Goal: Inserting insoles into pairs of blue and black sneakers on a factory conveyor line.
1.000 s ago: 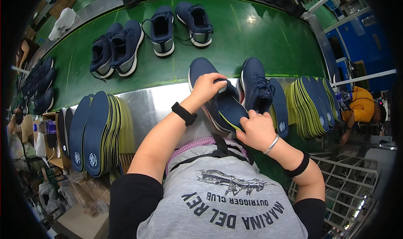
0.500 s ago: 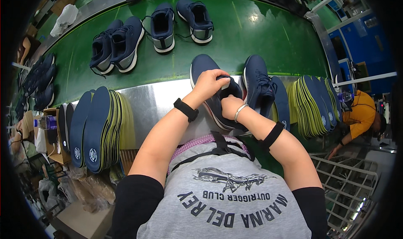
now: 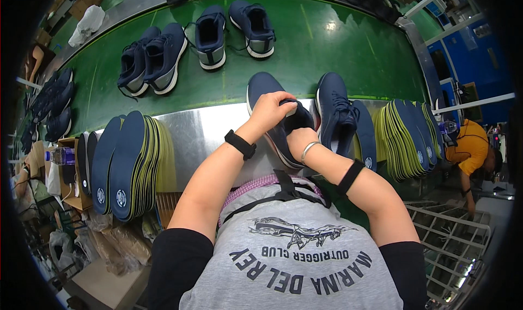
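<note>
The L hand (image 3: 271,113) was pinched on the upper edge of the opening of a navy shoe (image 3: 264,87) (tongue or collar, hard to tell which), thumb and fingertips close together. The R hand (image 3: 301,142) was down inside the same opening; its fingers were hidden, so can't tell if they were spread or gripping anything. A black band (image 3: 240,145) sat near the L wrist; a silver bangle (image 3: 309,151) circled the R wrist, w/ another black band (image 3: 350,176) further up that forearm.

The shoe lay in front of the person, approx. centre, toe pointing away, heel end over the metal strip (image 3: 190,141) along the near edge of the green surface (image 3: 327,54). A second navy shoe (image 3: 330,95), laced, was just beside it on the R, toe likewise pointing away. Next to that stood a navy insole (image 3: 366,138), then a stack of insoles w/ yellow-green edges (image 3: 402,141). Another insole stack (image 3: 126,166) stood on the L.

Across the surface were four more navy shoes (image 3: 174,40) w/ white soles; further dark shoes (image 3: 57,125) were at far L. A co-worker in an orange top (image 3: 469,146) bent over at far R, one arm hanging down.
</note>
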Motion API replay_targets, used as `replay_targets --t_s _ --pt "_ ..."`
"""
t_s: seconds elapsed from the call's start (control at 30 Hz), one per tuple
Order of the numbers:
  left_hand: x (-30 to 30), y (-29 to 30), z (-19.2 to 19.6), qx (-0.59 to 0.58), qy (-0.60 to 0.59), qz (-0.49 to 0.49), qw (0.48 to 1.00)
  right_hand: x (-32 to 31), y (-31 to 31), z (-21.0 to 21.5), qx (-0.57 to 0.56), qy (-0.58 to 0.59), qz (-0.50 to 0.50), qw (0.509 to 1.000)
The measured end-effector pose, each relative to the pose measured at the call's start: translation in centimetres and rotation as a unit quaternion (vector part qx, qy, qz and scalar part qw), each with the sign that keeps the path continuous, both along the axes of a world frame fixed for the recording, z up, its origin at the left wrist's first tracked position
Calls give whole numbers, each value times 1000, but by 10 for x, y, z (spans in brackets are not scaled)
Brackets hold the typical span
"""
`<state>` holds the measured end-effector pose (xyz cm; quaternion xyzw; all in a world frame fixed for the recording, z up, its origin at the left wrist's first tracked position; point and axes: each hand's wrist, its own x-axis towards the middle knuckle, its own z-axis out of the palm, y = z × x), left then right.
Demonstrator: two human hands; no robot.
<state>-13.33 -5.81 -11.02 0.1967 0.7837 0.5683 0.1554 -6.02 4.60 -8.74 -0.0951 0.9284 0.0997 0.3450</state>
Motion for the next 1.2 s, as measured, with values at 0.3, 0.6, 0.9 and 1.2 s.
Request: replay_targets --t_s 0.3,0.6,0.9,1.2 --pt "5 4 2 15 17 -2 1000 36 24 28 -131 -139 18 981" --pt "22 -1 7 -4 115 -22 993 29 22 16 -124 -117 2 985" --pt "15 -57 33 -83 273 61 956 50 79 59 -510 359 -115 773" --pt "44 -62 116 -464 203 -32 862 87 220 -48 -11 312 -460 831"
